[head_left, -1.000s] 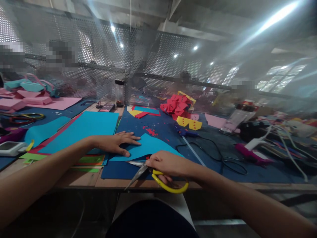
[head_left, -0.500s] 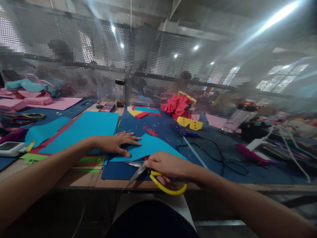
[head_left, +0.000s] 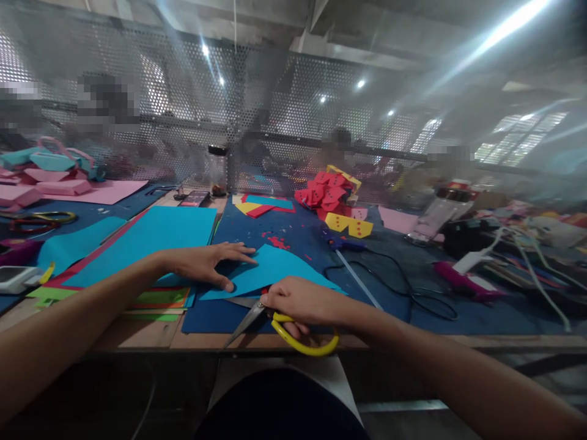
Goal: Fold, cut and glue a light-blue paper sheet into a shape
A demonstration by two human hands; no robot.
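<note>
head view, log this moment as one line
left hand: touching blue paper | right hand: holding yellow-handled scissors, blades open, at paper's near edge | beyond paper: red scraps

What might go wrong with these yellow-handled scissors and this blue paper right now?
The left hand has its thumb near the open yellow-handled scissors, so a slip might nick it. The lower blade points toward the table's front edge and could catch there. Only the left thumb and fingertips seem to steady the blue paper, so it may shift.
</note>
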